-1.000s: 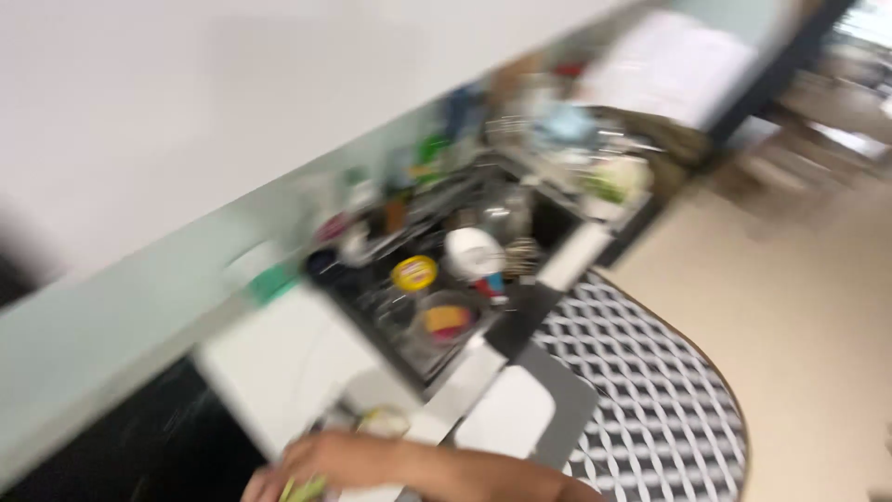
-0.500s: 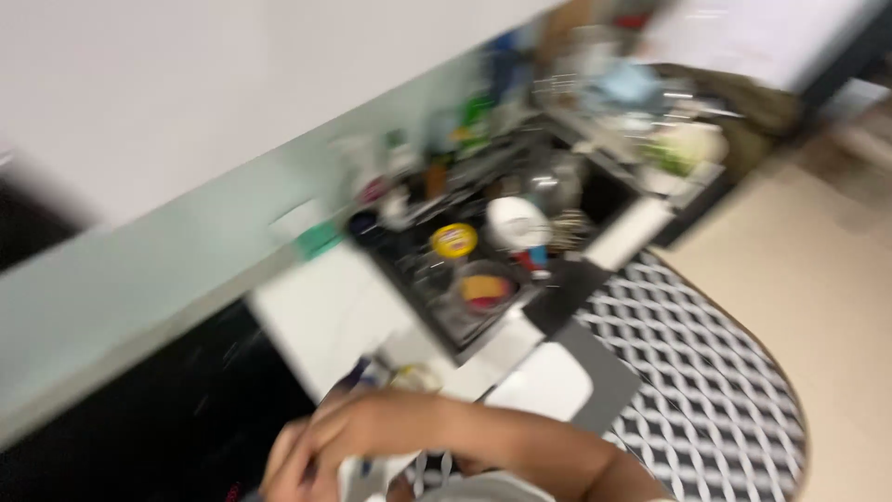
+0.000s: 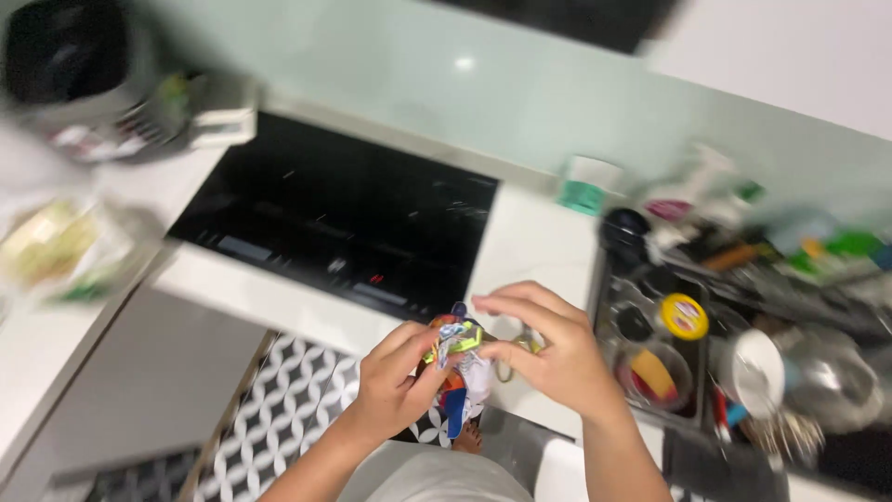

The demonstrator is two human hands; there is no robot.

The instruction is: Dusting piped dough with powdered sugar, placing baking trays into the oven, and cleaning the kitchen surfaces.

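Note:
Both my hands hold a small, crumpled, multicoloured packet (image 3: 458,358) in front of my body, at the white counter's front edge. My left hand (image 3: 395,381) grips the packet from the left. My right hand (image 3: 548,349) pinches its top from the right, and something thin and metallic shows under its fingers, too blurred to name. The picture is motion-blurred.
A black glass cooktop (image 3: 344,218) lies in the white counter (image 3: 534,242) ahead. A sink (image 3: 743,363) to the right is full of dishes, cups and a yellow-lidded jar (image 3: 685,316). A black appliance (image 3: 65,56) and bagged food (image 3: 56,246) sit at the left. A patterned mat (image 3: 288,400) lies below.
The view has swung left from the sink towards the cooktop. Only one arm showed at the bottom edge before; now both hands are together on the packet.

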